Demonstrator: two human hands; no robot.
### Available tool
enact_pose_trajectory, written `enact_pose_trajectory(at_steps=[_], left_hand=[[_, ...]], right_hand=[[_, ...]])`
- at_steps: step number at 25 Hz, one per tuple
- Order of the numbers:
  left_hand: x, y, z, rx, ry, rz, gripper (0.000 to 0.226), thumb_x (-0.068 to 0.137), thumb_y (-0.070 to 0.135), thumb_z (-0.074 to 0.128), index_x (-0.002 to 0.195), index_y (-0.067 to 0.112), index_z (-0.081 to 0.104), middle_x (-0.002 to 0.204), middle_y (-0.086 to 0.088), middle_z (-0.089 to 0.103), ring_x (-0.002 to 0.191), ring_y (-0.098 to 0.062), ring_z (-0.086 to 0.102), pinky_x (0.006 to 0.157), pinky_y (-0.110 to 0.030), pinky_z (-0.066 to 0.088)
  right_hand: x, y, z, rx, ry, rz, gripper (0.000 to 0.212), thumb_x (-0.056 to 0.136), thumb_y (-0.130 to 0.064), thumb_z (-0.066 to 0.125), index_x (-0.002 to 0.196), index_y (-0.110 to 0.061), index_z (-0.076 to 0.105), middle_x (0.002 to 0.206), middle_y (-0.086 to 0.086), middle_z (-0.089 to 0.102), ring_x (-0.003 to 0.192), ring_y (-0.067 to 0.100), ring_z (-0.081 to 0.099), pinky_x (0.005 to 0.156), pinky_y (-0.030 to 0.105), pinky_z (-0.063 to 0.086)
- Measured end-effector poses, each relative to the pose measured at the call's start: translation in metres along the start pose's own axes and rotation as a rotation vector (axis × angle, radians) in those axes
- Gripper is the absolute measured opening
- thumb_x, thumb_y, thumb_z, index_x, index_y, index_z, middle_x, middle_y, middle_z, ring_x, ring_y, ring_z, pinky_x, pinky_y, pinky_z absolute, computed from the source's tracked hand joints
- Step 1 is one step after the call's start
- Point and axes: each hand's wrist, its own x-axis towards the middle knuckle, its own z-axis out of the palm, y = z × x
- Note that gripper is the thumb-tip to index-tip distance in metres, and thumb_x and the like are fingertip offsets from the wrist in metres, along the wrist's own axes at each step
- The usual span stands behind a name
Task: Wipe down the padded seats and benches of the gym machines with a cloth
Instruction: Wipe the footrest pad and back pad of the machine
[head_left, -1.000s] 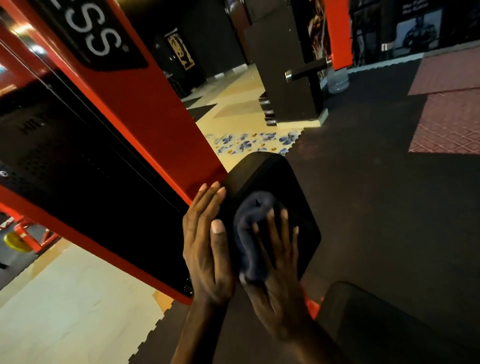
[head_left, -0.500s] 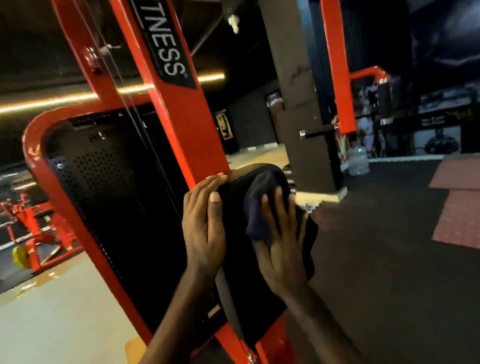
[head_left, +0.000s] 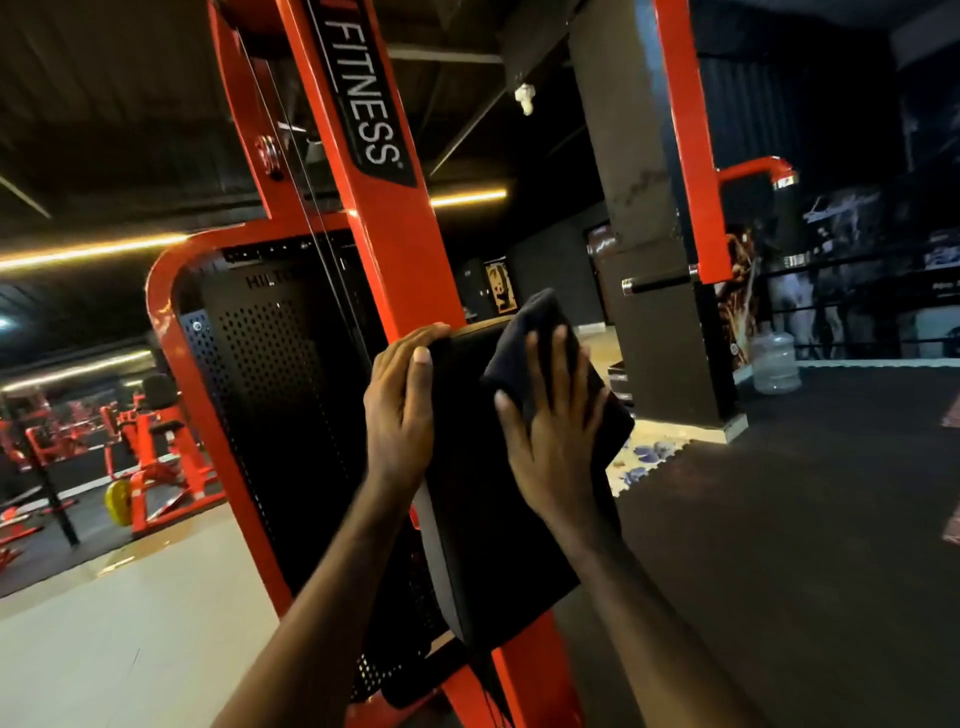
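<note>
While the head camera is looking forward at a red gym machine, both hands are lying on its black pad (head_left: 467, 519). The pad is standing almost upright in the middle of the view, fixed to the red post (head_left: 395, 249) that is carrying a black label with the word FITNESS.

The left hand (head_left: 397, 410) is holding the left edge of the pad near its top. Its fingers are bending over the top left corner and the thumb is lying straight on the front face.

The right hand (head_left: 550, 436) is pressing a dark cloth (head_left: 530, 338) flat against the upper right part of the pad. Its fingers are lying straight and spread on the cloth, not curling around it. The top of the cloth is standing up a little above the upper edge of the pad, and part of it is hanging over the right edge.

Behind the pad, to the left, a black perforated panel (head_left: 270, 395) is sitting inside a red curved frame. Far on the left, more red machines are standing, with a yellow weight plate (head_left: 118, 503) on the floor among them. On the right, far away, a clear water bottle (head_left: 775, 364) is standing on the floor beside a dark pillar (head_left: 649, 218). The floor is dark on the right and pale on the near left.
</note>
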Motion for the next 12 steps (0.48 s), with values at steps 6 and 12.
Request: enact_pose_trajectory(at_steps=[6,12], left_hand=[[-0.002,0.001,0.002,-0.008,-0.014,-0.018,0.036,0.113,0.020,0.039,0.136,0.017,0.067,0.137,0.005,0.067,0.136,-0.025,0.055,0.113,-0.057,0.043],[-0.003,0.000,0.005,-0.004,-0.013,-0.031,0.037,0.113,0.021,0.039,0.135,0.016,0.068,0.137,0.004,0.067,0.134,-0.028,0.056,0.112,-0.062,0.043]], right_hand=[[-0.078,0.074,0.008,-0.032,-0.038,0.055,0.071,0.106,-0.055,0.032,0.168,-0.037,0.003,0.177,-0.004,-0.006,0.163,0.029,-0.005,0.122,0.074,0.014],[-0.131,0.072,0.010,-0.047,-0.127,-0.177,0.068,0.107,-0.052,0.030,0.169,-0.029,0.013,0.177,0.004,0.002,0.162,0.038,-0.001,0.117,0.081,0.011]])
